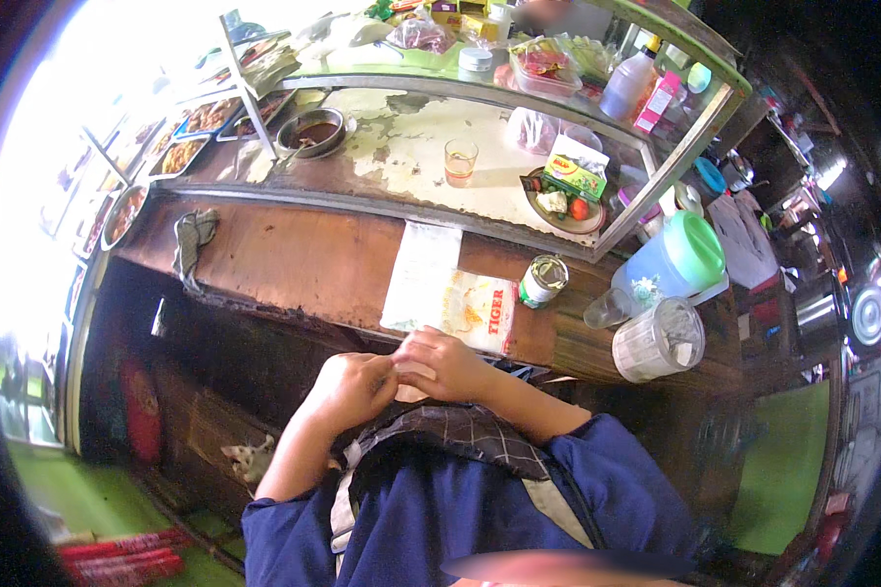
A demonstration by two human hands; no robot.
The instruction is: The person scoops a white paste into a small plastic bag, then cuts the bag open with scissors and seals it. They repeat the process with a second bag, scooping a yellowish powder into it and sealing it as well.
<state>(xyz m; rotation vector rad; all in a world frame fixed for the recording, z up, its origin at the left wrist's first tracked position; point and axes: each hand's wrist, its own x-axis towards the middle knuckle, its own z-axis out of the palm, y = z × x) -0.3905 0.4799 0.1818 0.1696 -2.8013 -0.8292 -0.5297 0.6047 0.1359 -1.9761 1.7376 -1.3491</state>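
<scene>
Your left hand (347,389) and right hand (450,364) meet at the near edge of the bench (294,259), fingers curled and touching each other around a small pale thing (413,373) pinched between them; both grips are narrow and closed on it, though what it is you cannot tell, since the fingers hide most of it. Just beyond your hands, at 12 o'clock, a clear plastic bag (421,274) lies flat on the brown wood, and against its 3 o'clock side lies a pale packet (485,311) with red print, its near edge almost under your right knuckles. At 2 o'clock from the hands a tin can (542,281) stands upright on the bench, apart from the packet. Further toward 3 o'clock a jug (671,259) with a green lid stands, with a white lidded tub (659,339) just beside it on the near side. Inside the glass case (656,171) behind the bench, at 12 o'clock, a glass of amber drink (459,161) stands on the worn shelf, and at 1 o'clock a plate (563,205) carries a small box and a tomato. At 10 o'clock a grey cloth (193,240) hangs over the bench edge, and a metal bowl (312,132) of dark sauce sits beyond it.
</scene>
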